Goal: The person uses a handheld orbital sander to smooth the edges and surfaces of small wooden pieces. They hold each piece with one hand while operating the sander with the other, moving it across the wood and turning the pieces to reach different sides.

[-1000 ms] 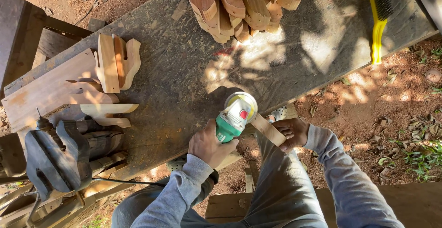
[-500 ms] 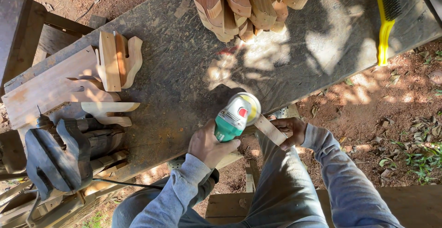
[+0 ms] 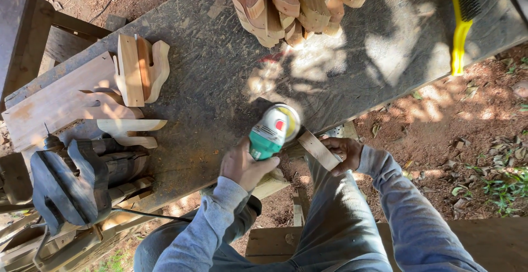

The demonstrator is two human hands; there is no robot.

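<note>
Down at the near edge of the grey workbench (image 3: 220,85): left hand (image 3: 242,165) clenched around the green body of an angle grinder (image 3: 272,132), disc end pointing far and right. Right hand (image 3: 344,152) grasping a short flat wood strip (image 3: 319,150), one end held up against the grinder's head, just off the bench edge. Grey sleeves on both arms, grey trousers below.

Further along the bench, at the far side: a heap of reddish and pale shaped wood pieces (image 3: 291,3). Far right: a yellow-handled brush (image 3: 461,25) with dark bristles, lying on the bench. Left: a few pale cut-out wood shapes (image 3: 140,68), some upright and pressed together, one lying flat nearer. Beyond them at the left, a pale plank (image 3: 55,101). Near left corner: a dark blue bench vise (image 3: 77,178). Red earth with dry leaves off to the right.
</note>
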